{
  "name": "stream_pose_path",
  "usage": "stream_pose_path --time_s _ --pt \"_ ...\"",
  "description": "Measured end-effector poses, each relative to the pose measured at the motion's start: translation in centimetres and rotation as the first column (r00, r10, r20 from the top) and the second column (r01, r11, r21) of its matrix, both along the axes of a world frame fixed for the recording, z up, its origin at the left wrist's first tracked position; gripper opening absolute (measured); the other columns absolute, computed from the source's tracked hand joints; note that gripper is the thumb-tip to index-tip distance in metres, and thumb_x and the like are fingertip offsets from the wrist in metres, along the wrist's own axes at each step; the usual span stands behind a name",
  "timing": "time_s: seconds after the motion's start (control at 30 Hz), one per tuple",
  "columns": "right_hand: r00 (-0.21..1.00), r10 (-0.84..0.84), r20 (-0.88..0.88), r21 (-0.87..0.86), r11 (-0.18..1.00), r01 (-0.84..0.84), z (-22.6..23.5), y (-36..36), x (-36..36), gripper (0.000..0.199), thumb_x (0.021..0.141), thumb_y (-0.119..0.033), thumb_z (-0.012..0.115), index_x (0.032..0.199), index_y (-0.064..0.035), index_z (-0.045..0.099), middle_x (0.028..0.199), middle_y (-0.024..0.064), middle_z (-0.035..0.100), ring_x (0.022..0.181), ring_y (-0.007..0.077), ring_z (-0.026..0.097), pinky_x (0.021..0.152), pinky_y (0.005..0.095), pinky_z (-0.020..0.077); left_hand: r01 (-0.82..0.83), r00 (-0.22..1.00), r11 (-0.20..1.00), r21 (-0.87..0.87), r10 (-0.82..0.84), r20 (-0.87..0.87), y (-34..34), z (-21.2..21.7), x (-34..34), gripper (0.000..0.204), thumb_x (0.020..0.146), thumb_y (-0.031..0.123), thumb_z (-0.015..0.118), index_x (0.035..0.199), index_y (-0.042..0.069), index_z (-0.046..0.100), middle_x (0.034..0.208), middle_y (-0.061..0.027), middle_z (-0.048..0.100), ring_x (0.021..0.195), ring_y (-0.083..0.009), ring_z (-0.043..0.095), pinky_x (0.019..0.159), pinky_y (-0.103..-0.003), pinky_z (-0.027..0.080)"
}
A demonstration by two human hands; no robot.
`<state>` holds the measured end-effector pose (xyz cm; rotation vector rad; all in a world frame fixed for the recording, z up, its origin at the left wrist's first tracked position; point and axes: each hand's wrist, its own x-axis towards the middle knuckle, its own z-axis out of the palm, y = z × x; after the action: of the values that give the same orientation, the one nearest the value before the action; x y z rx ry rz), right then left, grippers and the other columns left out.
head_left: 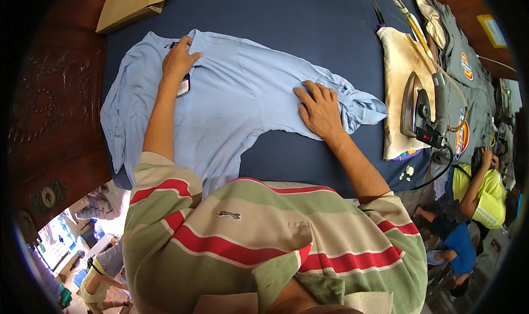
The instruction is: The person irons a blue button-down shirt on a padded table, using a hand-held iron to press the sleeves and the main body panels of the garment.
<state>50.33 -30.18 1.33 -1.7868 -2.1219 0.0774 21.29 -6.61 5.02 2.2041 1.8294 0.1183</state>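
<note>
A light blue long-sleeved shirt (220, 88) lies spread across a dark blue padded table, its collar end away from me. My left hand (179, 60) rests at the neckline, thumb stretched away from the fingers. Just below that hand, a dark and white hang tag (183, 86) shows beside my forearm. On the right sleeve lies my right hand (318, 109), palm down with its fingers spread. The sleeve is bunched in folds beyond it, towards the cuff (370, 109).
At the right, an iron (413, 106) with a hose and cable rests on a scorched cream cloth (394, 66). Grey garments (463, 93) lie past it. A cardboard box (132, 5) sits at the far left, near carved wood (60, 93). Several people are in the background.
</note>
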Motion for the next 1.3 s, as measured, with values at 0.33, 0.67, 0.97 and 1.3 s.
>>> stream_pose_path --time_s 0.33,0.67,0.97,1.3 --pt "0.999 0.039 -0.036 -0.017 0.999 -0.040 -0.4 -1.9 1.8 0.038 0.081 -0.024 0.061 0.117 -0.0133 0.055 0.124 0.0110 0.049 0.112 0.0297 0.047 0.091 0.0421 0.0358 0.473 0.880 0.851 0.226 -0.467 -0.083 -8.0 -5.7 10.6 0.049 0.090 0.046 0.045 0.135 0.025 0.042 0.147 -0.0041 0.030 0.137 -0.0266 0.021 0.101 -0.062 0.019" --pt "0.994 -0.014 0.105 -0.075 0.997 0.022 -0.4 -3.5 3.0 0.049 0.088 -0.031 0.053 0.131 -0.0112 0.045 0.138 0.0115 0.041 0.126 0.0278 0.038 0.102 0.0411 0.0298 0.512 0.858 0.802 0.307 -0.458 -0.233 -6.7 -6.7 9.7 0.057 0.089 0.052 0.042 0.141 0.031 0.031 0.149 -0.0023 0.027 0.137 -0.0278 0.022 0.097 -0.065 0.021" --pt "0.987 -0.009 0.161 -0.125 0.992 0.030 -0.4 -3.3 2.4 0.050 0.089 -0.035 0.050 0.135 -0.0171 0.042 0.143 0.0093 0.035 0.131 0.0302 0.032 0.105 0.0470 0.0260 0.532 0.836 0.803 0.268 -0.548 -0.019 -13.9 -6.0 13.3 0.047 0.092 0.041 0.045 0.136 0.026 0.041 0.142 -0.0019 0.036 0.132 -0.0234 0.031 0.100 -0.058 0.022" --pt "0.993 -0.019 0.121 -0.077 0.997 0.029 0.1 -2.2 2.7 0.045 0.088 -0.036 0.052 0.129 -0.0197 0.049 0.137 0.0071 0.043 0.123 0.0278 0.040 0.097 0.0466 0.0323 0.594 0.763 0.765 0.249 -0.634 0.128 -4.6 -5.2 16.8 0.018 0.088 0.032 0.053 0.094 0.017 0.062 0.095 0.0018 0.058 0.097 -0.0180 0.054 0.092 -0.045 0.030"
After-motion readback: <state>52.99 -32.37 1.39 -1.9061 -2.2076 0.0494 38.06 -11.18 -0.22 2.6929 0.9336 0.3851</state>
